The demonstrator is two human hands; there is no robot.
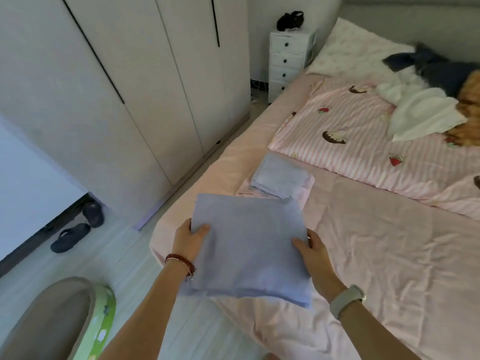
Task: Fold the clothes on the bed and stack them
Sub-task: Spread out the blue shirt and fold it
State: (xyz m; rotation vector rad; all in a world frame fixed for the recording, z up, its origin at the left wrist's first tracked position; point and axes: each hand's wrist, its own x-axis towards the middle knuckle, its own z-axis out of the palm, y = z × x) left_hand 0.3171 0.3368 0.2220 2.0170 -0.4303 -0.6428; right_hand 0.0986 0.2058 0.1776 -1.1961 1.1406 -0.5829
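Folded lavender cloth (246, 245) near bed edge; folded stack (279, 175) beyond

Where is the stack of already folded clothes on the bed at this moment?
In the head view, the folded stack lies near the left edge of the bed, just beyond the blue garment held by both hands, beside the striped quilt.

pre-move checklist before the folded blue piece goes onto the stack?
1. Both hands grip the folded blue garment, left hand and right hand at its sides: ok.
2. Fold holding flat, no loose flaps: ok.
3. Stack on the bed visible ahead: ok.
4. Top of stack bare: ok.
5. Path to stack clear: ok.
6. Unfolded clothes pile all done: not ok.
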